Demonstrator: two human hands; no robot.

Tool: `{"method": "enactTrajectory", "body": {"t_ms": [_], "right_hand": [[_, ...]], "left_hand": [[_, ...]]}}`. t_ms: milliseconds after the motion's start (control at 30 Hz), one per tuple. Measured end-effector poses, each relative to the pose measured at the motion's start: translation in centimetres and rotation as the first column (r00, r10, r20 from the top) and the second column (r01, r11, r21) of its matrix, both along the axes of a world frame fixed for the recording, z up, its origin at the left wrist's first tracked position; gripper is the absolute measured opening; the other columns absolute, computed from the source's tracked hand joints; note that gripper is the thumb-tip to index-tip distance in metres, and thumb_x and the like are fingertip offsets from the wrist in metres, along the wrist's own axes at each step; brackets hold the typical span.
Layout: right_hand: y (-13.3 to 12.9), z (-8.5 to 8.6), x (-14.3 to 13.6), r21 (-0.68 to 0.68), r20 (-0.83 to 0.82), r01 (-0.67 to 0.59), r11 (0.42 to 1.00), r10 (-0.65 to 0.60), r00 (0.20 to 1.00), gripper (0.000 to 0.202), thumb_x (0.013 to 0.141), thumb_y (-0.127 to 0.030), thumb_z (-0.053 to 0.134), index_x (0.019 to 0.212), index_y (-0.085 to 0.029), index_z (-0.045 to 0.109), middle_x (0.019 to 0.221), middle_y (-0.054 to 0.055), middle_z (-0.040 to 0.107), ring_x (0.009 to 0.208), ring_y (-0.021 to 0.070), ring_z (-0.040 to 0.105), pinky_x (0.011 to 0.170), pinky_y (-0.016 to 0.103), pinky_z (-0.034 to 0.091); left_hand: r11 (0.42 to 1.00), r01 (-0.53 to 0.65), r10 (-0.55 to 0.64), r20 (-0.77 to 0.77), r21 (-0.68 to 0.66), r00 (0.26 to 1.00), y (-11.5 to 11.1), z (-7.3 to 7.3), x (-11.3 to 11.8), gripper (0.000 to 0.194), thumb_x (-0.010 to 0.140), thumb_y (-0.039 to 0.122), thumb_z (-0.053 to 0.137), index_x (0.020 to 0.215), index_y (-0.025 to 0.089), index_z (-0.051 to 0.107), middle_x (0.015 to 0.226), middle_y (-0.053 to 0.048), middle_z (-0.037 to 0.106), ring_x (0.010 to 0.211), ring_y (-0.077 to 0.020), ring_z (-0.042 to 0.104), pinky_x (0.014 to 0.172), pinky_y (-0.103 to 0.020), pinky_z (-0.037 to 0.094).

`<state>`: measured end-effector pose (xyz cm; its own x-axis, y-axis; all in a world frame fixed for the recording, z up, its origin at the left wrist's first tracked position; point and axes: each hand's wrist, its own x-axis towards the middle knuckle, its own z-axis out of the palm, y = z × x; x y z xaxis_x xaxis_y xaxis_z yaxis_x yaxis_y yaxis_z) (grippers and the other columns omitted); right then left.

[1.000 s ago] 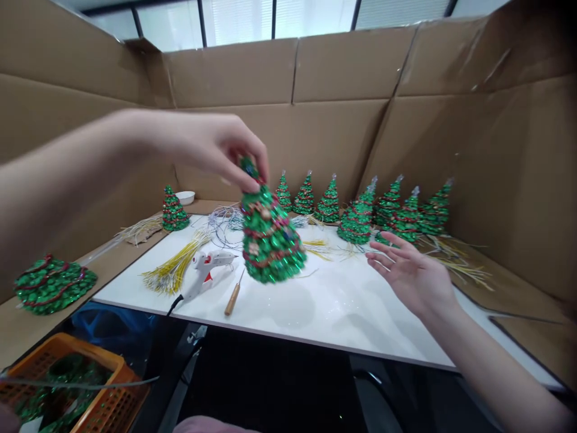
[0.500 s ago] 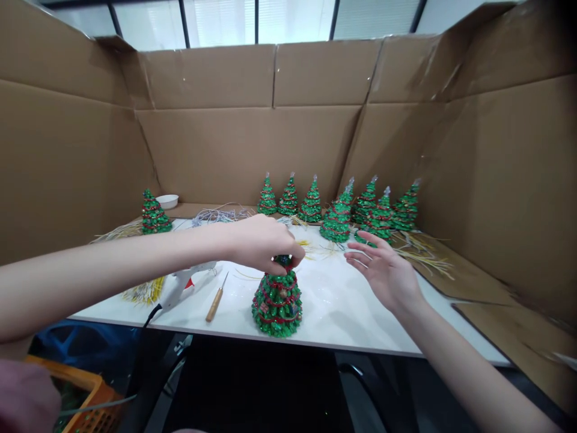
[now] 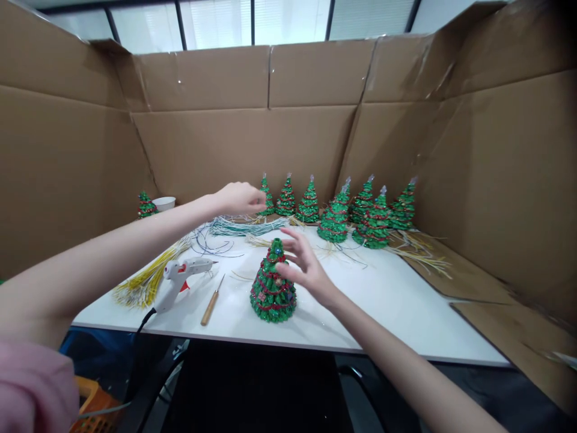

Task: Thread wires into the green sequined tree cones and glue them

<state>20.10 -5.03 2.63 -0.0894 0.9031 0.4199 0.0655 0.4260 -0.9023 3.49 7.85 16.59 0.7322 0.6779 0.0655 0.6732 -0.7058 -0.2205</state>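
Note:
A green Christmas tree ornament (image 3: 273,297) with red garland and small decorations stands upright near the table's front edge. My right hand (image 3: 311,273) is at its upper right side, fingers apart, thumb in front of the tree; whether it touches the tree I cannot tell. Over the back of the table, beside the far trees, my left hand (image 3: 241,198) is raised with its fingers curled closed. Whatever may be in those fingers is hidden. Left of the near tree lie an awl (image 3: 211,308) with a wooden handle and a white glue gun (image 3: 174,282).
Several finished trees (image 3: 378,222) line the back and right. Green wire stems (image 3: 247,227) and yellow ones (image 3: 146,276) lie on the white table (image 3: 360,307). At the back left are another tree (image 3: 146,206) and a white bowl (image 3: 164,203). Cardboard walls (image 3: 202,144) surround the table.
My left hand has let go of the tree's top and moved up and back to the left. My right hand has come in leftward to the tree.

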Motion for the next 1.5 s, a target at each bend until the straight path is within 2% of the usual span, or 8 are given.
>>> {"method": "enactTrajectory", "body": {"t_ms": [100, 233, 500, 700, 900, 1000, 1233, 1500], "right_hand": [[0.4, -0.5, -2.0, 0.013, 0.098, -0.009, 1.000, 0.008, 0.995, 0.077, 0.068, -0.042, 0.080, 0.133, -0.028, 0.042, 0.126, 0.010, 0.061, 0.120, 0.0269, 0.059, 0.099, 0.043, 0.048], [0.7, -0.9, -3.3, 0.037, 0.136, 0.065, 0.997, -0.070, 0.988, 0.052, 0.077, -0.039, 0.073, 0.121, -0.023, 0.051, 0.097, 0.004, 0.068, 0.086, 0.0216, 0.068, 0.087, 0.039, 0.053], [0.9, -1.5, -3.5, 0.061, 0.132, 0.117, 0.991, -0.124, 0.984, 0.032, 0.078, -0.037, 0.069, 0.101, -0.022, 0.052, 0.085, 0.001, 0.068, 0.074, 0.0198, 0.066, 0.075, 0.034, 0.054], [0.8, -1.4, -3.6, 0.070, 0.120, 0.134, 0.988, -0.142, 0.983, 0.029, 0.077, -0.038, 0.070, 0.092, -0.022, 0.051, 0.084, 0.002, 0.067, 0.075, 0.0196, 0.065, 0.073, 0.033, 0.053], [0.8, -1.3, -3.7, 0.051, 0.122, 0.147, 0.988, -0.152, 0.981, 0.031, 0.076, -0.040, 0.071, 0.092, -0.022, 0.051, 0.083, 0.001, 0.067, 0.075, 0.0194, 0.064, 0.074, 0.033, 0.053], [0.8, -1.3, -3.6, 0.035, 0.126, 0.143, 0.989, -0.146, 0.981, 0.032, 0.076, -0.041, 0.071, 0.092, -0.022, 0.052, 0.084, 0.002, 0.068, 0.076, 0.0198, 0.065, 0.074, 0.033, 0.053], [0.9, -1.6, -3.4, 0.049, 0.119, 0.119, 0.992, -0.124, 0.985, 0.031, 0.077, -0.040, 0.071, 0.095, -0.023, 0.052, 0.085, 0.001, 0.068, 0.078, 0.0204, 0.066, 0.076, 0.034, 0.053], [1.0, -1.7, -3.5, 0.059, 0.126, 0.127, 0.990, -0.134, 0.983, 0.031, 0.077, -0.040, 0.071, 0.093, -0.022, 0.052, 0.085, 0.001, 0.068, 0.079, 0.0201, 0.066, 0.076, 0.033, 0.053]], "left_hand": [[0.995, -0.085, 0.078, -0.111, -0.058, 0.991, 3.4, -2.7, 0.0, 0.027, 0.093, 0.044, 0.052, 0.104, 0.026, 0.069, 0.104, -0.003, 0.072, 0.095, -0.0195, 0.065, 0.085, -0.033, 0.050], [0.976, -0.194, 0.173, -0.183, -0.104, 0.968, 7.0, -5.7, 0.2, 0.032, 0.095, 0.039, 0.057, 0.117, 0.016, 0.061, 0.117, -0.009, 0.064, 0.101, -0.0206, 0.063, 0.089, -0.042, 0.054], [0.883, -0.457, 0.420, -0.249, -0.110, 0.873, 12.8, -5.7, -4.2, 0.033, 0.095, 0.036, 0.058, 0.122, 0.017, 0.059, 0.124, -0.010, 0.060, 0.107, -0.0222, 0.062, 0.091, -0.043, 0.055], [0.811, -0.574, 0.523, -0.303, -0.109, 0.797, 14.0, -7.8, -9.3, 0.034, 0.094, 0.036, 0.058, 0.122, 0.017, 0.059, 0.124, -0.010, 0.060, 0.107, -0.0226, 0.062, 0.090, -0.043, 0.055], [0.800, -0.578, 0.515, -0.308, -0.164, 0.800, 13.5, -11.4, -10.5, 0.035, 0.094, 0.035, 0.059, 0.122, 0.016, 0.058, 0.124, -0.010, 0.060, 0.107, -0.0230, 0.062, 0.090, -0.044, 0.055], [0.788, -0.593, 0.546, -0.259, -0.164, 0.797, 13.7, -10.9, -10.8, 0.033, 0.094, 0.035, 0.060, 0.122, 0.017, 0.058, 0.124, -0.009, 0.060, 0.108, -0.0227, 0.062, 0.090, -0.042, 0.055], [0.754, -0.628, 0.630, -0.057, -0.192, 0.775, 13.9, -7.4, -12.4, 0.034, 0.093, 0.035, 0.060, 0.121, 0.016, 0.058, 0.121, -0.009, 0.061, 0.105, -0.0224, 0.063, 0.088, -0.042, 0.055], [0.775, -0.606, 0.625, 0.358, -0.181, 0.693, 14.0, -3.8, -14.7, 0.031, 0.094, 0.038, 0.058, 0.114, 0.014, 0.062, 0.112, -0.007, 0.065, 0.097, -0.0206, 0.065, 0.084, -0.039, 0.057]]}}
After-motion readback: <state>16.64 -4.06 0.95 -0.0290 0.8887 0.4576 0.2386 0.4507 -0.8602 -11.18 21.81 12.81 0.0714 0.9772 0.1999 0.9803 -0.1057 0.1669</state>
